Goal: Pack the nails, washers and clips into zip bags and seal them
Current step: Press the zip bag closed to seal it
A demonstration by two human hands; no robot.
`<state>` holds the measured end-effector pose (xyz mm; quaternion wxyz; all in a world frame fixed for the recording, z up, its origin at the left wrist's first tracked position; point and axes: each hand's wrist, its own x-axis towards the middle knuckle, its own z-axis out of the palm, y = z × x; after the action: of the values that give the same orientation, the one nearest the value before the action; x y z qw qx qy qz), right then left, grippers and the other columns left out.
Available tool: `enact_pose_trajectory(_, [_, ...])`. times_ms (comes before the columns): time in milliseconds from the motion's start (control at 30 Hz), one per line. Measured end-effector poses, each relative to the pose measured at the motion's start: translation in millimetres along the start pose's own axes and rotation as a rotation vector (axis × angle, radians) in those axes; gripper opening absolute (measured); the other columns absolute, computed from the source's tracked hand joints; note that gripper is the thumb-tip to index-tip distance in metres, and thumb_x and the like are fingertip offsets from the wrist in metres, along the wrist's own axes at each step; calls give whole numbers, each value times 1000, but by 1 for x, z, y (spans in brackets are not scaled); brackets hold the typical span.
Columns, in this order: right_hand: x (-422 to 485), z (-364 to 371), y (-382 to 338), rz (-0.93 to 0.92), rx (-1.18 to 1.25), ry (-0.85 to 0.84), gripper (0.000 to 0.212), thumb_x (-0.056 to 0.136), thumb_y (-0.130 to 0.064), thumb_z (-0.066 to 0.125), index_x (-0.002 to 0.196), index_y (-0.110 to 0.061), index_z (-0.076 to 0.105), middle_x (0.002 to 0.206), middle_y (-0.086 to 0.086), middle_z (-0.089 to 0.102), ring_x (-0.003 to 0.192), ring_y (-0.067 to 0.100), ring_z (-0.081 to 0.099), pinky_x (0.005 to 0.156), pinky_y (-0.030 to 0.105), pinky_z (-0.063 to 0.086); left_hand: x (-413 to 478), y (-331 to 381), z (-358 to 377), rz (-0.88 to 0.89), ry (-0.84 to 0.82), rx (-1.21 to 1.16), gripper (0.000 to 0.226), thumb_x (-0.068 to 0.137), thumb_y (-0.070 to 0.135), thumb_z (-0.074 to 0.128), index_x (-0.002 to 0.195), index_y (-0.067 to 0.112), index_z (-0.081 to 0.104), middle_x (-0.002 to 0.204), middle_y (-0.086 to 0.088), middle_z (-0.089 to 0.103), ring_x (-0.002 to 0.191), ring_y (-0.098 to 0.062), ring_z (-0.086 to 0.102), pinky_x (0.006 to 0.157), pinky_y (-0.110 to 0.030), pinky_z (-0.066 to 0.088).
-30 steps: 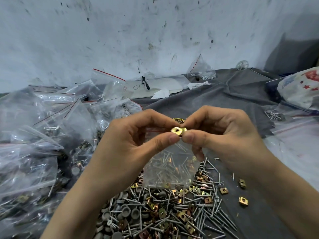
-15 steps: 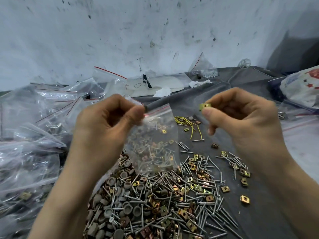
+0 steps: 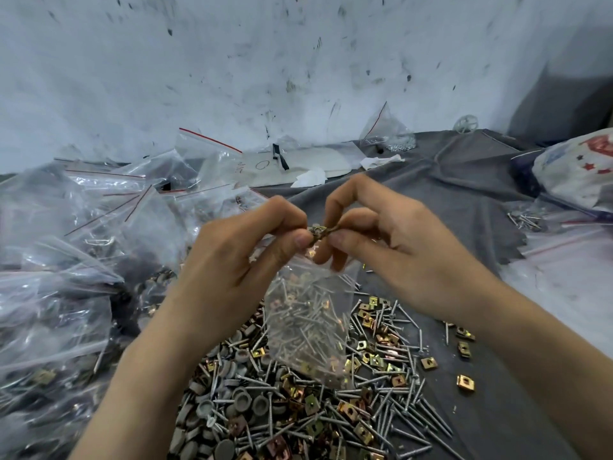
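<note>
Head view: your left hand (image 3: 225,270) pinches the clear plastic zip bag (image 3: 335,293) of nails (image 3: 302,327) above the pile (image 3: 292,410); your right hand (image 3: 398,254) pinches a small gold clip (image 3: 320,231) at its top. No seal yet; lots left.

The zip bag (image 3: 308,313) at the centre of the frame is made of thin clear plastic, glossy and crinkled. The clip (image 3: 320,231) at its mouth is blurred; only a brassy metal tone can be made out. The nails (image 3: 428,416) at the lower right are seen as grey metal with a dull sheen. A shiny yellow-gold plating is shown by the loose clips (image 3: 465,382). The washers (image 3: 243,400) at the lower centre are finished in matt grey. A dark grey cloth (image 3: 464,194), matt and creased, is spread beneath. The heap of bags (image 3: 66,260) at the left is of shiny clear plastic. The wall (image 3: 232,61) across the top is painted white, rough and scuffed.
</note>
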<state>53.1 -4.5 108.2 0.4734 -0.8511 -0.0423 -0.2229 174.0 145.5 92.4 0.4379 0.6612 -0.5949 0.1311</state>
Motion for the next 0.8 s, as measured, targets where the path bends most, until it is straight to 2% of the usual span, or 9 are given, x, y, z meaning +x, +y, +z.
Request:
enact_pose_trajectory(100, [1,-5,-3,55,-165,-40,18,88,-4,63,86,-21,55,73,-1,71,61,9,64,64,25,53,1,1,4,23,-15,54,25,94,28,48,90,6,59,74,2,63,65,2,53,59,-17,43])
enact_pose_trajectory(167, [3,-8,-5,75,-278,-70,19,84,-8,68,82,-25,61,71,-5,71,61,4,63,65,23,52,1,2,5,14,-3,67,23,94,28,48,90,8,58,75,3,64,62,9,47,57,-10,36])
enact_pose_trajectory(333, [3,-11,-9,102,-442,-101,14,79,-21,74,90,-29,70,70,-12,68,67,-2,59,66,15,47,1,3,7,28,5,78,22,93,28,49,89,9,60,79,5,66,71,-5,60,64,-25,46])
enact_pose_trajectory(500, [2,-16,-12,67,-464,-77,14,79,-20,73,92,-25,69,72,-10,69,69,3,61,70,23,49,0,4,7,17,10,78,24,93,29,50,89,8,61,81,3,69,75,-11,66,65,-35,49])
enact_pose_trajectory(633, [-1,-16,-17,33,-476,-128,9,81,-29,69,87,-25,64,69,-12,68,70,3,61,69,21,47,1,6,6,43,55,163,25,92,27,52,85,6,63,75,2,67,69,-6,59,64,-23,45])
enact_pose_trajectory(700, [-3,-15,-18,13,-450,-150,14,80,-24,72,84,-27,59,69,-14,65,73,1,59,69,16,44,1,5,5,61,72,219,26,92,25,52,81,6,65,72,1,65,66,-8,57,65,-22,45])
enact_pose_trajectory(800, [-5,-14,-17,-49,-404,-102,21,78,-15,75,84,-26,58,76,-13,64,78,1,58,72,15,43,1,2,3,69,81,248,31,92,26,53,76,5,70,75,-1,65,66,-12,59,69,-36,49])
